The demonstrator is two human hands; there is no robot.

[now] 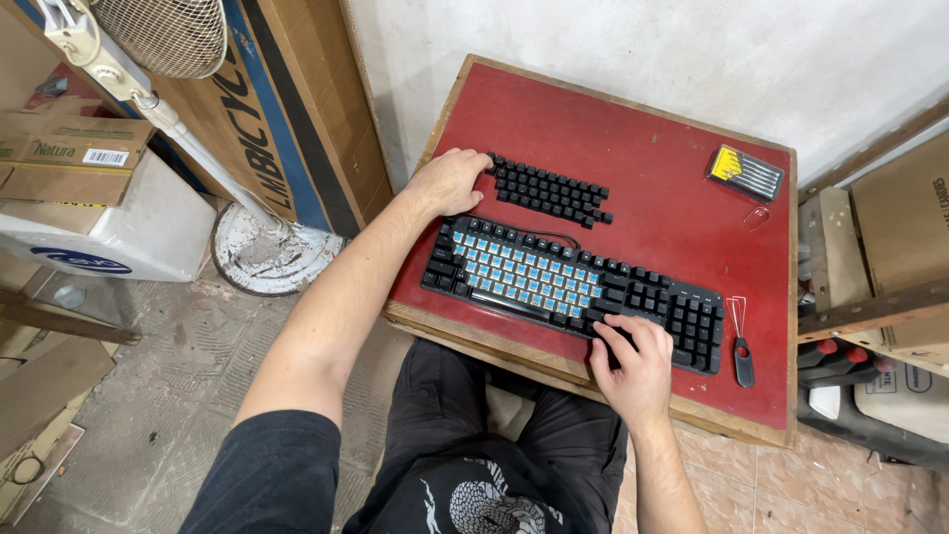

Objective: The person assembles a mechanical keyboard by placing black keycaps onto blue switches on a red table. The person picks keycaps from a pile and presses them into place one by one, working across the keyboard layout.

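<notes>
A black keyboard lies across a small red-topped table; many of its middle keycaps are off, showing blue switches. Behind it, loose black keycaps are laid out in neat rows. My left hand rests at the left end of those rows, fingers curled onto the nearest keycaps. My right hand lies on the keyboard's front edge, fingers pressing on the keys right of the bare switches. A wire keycap puller with a black handle lies just right of the keyboard.
A small clear case with yellow tools sits at the table's far right corner. A standing fan's white base and pole are on the floor at left, beside cardboard boxes. More boxes and a shelf crowd the right side.
</notes>
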